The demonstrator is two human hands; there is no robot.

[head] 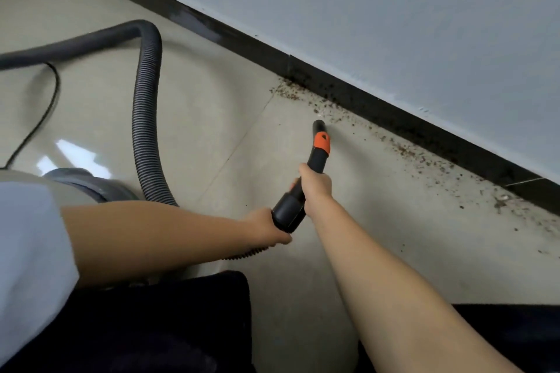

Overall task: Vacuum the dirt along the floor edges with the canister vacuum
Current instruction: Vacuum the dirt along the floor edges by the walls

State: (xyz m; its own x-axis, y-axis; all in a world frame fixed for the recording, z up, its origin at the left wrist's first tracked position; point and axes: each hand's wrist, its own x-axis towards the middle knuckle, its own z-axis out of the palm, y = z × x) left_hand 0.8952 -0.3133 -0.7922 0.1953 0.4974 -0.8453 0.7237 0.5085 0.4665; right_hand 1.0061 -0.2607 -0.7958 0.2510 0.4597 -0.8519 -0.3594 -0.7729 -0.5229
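Note:
A black vacuum nozzle (318,142) with an orange collar points at the floor edge, its tip close to the brown dirt (406,150) strewn along the black skirting board (378,112). My right hand (315,185) grips the nozzle's black handle. My left hand (263,228) holds the thick black cuff where the ribbed grey hose (145,118) joins. The hose loops up and off to the left. More dirt lies at the tile joint (288,89) and further right (500,201).
A grey canister body (88,183) sits low at the left behind my left arm. A thin black power cord (45,112) runs over the beige tiles at the left. The pale wall (394,24) rises above the skirting. My dark trouser legs fill the bottom.

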